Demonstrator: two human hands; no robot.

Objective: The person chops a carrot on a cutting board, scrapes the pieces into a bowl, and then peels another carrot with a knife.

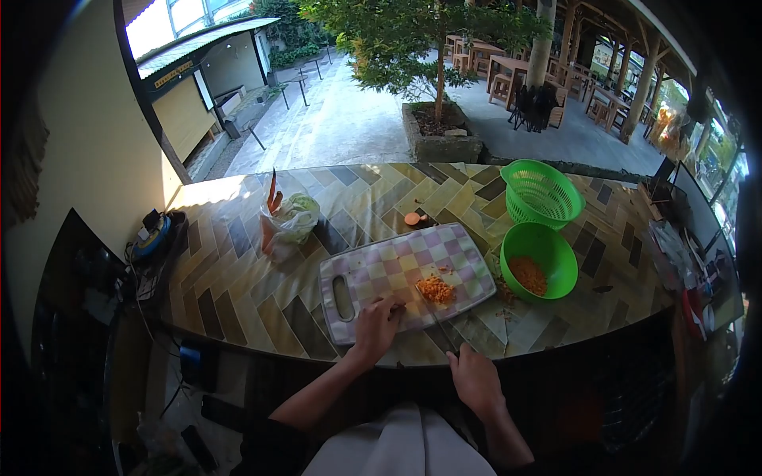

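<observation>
A checkered pink-and-white cutting board (373, 266) lies on the table, with a pile of chopped carrot (436, 290) on its right half. My right hand (476, 379) grips a knife (441, 327) at the board's front edge, its blade reaching up to the pile. Left of the carrot, my left hand (376, 327) rests low over the board with its fingers curled together; whatever they hold, if anything, is hidden. A green bowl (565, 271) with orange shreds inside stands just right of the board. Behind the board sits a carrot stub (412, 219).
A green colander (544, 190) stands behind the bowl. At the left lies a clear plastic bag (295, 220) holding vegetables, with a whole carrot (272, 193) sticking up. Cables and a dark tray (163, 258) occupy the left end; packets (675, 250) crowd the right end.
</observation>
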